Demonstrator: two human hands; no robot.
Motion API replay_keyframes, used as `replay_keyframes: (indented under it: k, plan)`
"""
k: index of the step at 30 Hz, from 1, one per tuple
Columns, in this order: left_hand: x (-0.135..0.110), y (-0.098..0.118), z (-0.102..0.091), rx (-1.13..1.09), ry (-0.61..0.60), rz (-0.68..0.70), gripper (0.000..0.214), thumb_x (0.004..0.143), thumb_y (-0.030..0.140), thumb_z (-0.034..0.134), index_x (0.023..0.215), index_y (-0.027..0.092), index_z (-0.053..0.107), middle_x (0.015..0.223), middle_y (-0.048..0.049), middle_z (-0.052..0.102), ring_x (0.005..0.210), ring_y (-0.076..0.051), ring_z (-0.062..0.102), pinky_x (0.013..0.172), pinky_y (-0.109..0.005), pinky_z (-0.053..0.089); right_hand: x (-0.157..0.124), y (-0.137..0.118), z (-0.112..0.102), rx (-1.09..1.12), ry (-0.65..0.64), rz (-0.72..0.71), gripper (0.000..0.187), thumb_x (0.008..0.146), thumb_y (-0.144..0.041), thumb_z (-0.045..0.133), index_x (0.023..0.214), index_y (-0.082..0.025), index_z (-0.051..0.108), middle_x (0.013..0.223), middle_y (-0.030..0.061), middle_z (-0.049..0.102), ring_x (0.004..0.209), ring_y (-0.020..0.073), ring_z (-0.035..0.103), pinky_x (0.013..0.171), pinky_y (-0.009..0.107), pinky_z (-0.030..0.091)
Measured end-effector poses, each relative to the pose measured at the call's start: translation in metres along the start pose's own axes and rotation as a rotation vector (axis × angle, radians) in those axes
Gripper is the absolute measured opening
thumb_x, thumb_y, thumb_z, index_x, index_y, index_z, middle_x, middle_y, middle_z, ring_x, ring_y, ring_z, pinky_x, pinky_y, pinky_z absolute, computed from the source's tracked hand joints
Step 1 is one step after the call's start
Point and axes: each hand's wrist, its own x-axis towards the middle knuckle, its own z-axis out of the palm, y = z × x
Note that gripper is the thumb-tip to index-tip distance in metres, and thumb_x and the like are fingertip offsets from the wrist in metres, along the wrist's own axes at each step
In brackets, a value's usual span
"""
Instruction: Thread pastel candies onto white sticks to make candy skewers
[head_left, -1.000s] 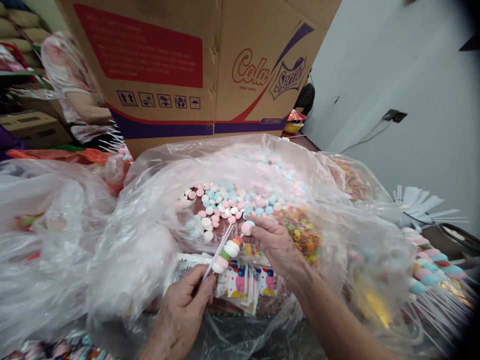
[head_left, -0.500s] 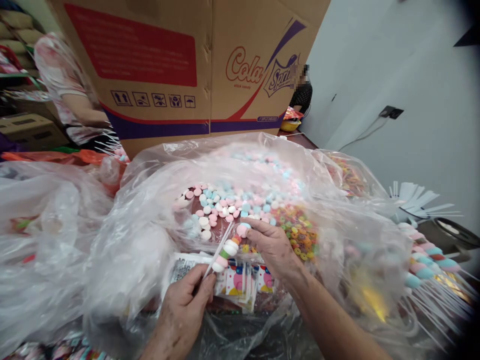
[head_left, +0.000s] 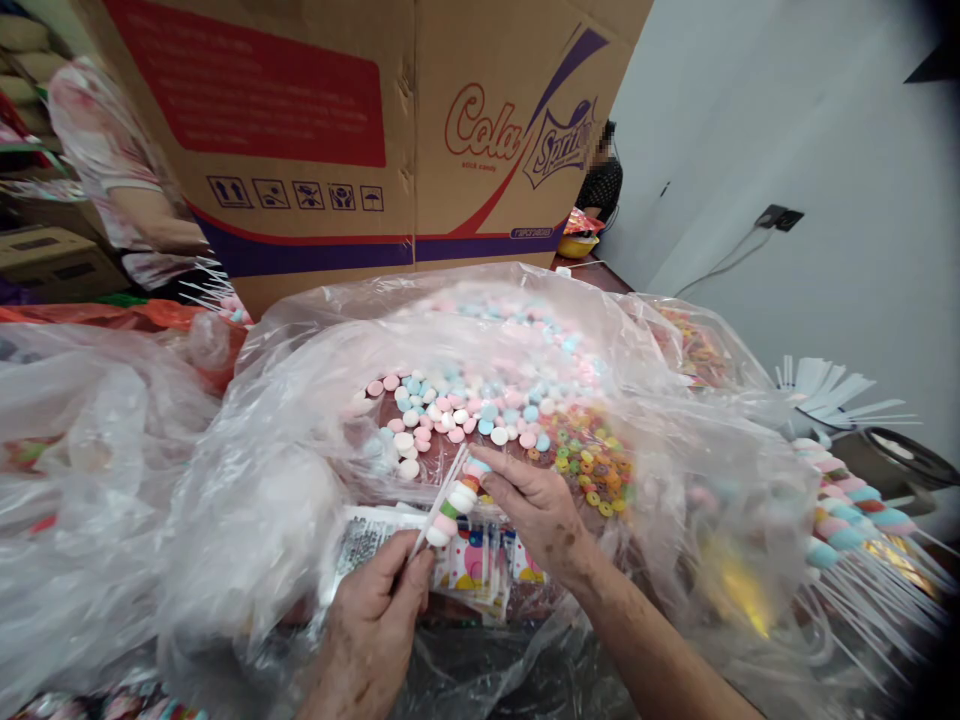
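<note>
Surface: clear plastic bags [head_left: 247, 500] heaped with pastel candies [head_left: 457, 405].
Left hand [head_left: 375, 630]: pinched on white stick [head_left: 442, 488].
Right hand [head_left: 536, 510]: fingertips closed on the stick's top candy [head_left: 474, 466].

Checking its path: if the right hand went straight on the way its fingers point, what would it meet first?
The candy stick that the left hand holds: the right hand points up-left and its fingertips seem already at the stick's top candy. Behind lie loose pastel candies; depth is unclear.
</note>
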Motion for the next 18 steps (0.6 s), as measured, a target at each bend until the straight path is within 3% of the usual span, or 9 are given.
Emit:
replay_keyframes:
  k: [5, 11, 15, 18]
  plan:
    - [-0.001, -0.003, 0.006, -0.018, -0.024, -0.032, 0.028, 0.09, 0.042, 0.053, 0.079, 0.021, 0.068, 0.053, 0.0054, 0.053, 0.053, -0.016, 0.051, 0.054, -0.024, 0.037, -0.006, 0.004, 0.005, -0.086, -0.02, -0.104, 0.035, 0.093, -0.025, 0.052, 0.121, -0.027, 0.072, 0.117, 0.0016, 0.075, 0.105, 0.0198, 0.072, 0.094, 0.032, 0.058]
    - [0.007, 0.007, 0.003, -0.073, 0.026, -0.023, 0.029, 0.089, 0.043, 0.055, 0.07, 0.022, 0.063, 0.053, 0.0062, 0.048, 0.049, -0.014, 0.043, 0.048, -0.022, 0.033, -0.012, 0.004, 0.005, -0.081, -0.005, -0.041, 0.037, 0.097, -0.03, 0.048, 0.125, -0.019, 0.07, 0.111, 0.0052, 0.077, 0.095, 0.0201, 0.075, 0.083, 0.03, 0.061]
    - [0.008, 0.005, 0.006, -0.126, 0.001, -0.026, 0.035, 0.087, 0.048, 0.059, 0.065, 0.021, 0.06, 0.055, 0.0051, 0.049, 0.051, -0.013, 0.043, 0.047, -0.021, 0.035, -0.011, -0.006, 0.001, -0.157, 0.01, -0.099, 0.038, 0.098, -0.03, 0.046, 0.128, -0.018, 0.066, 0.119, 0.0075, 0.074, 0.103, 0.0203, 0.072, 0.09, 0.03, 0.058]
    - [0.006, 0.004, 0.015, -0.168, 0.0, -0.021, 0.044, 0.08, 0.062, 0.065, 0.062, 0.022, 0.06, 0.055, 0.0035, 0.053, 0.051, -0.014, 0.048, 0.046, -0.022, 0.042, -0.012, -0.018, 0.001, -0.19, -0.034, -0.17, 0.04, 0.097, -0.032, 0.046, 0.13, -0.019, 0.063, 0.12, 0.0077, 0.073, 0.107, 0.0199, 0.07, 0.094, 0.031, 0.056]
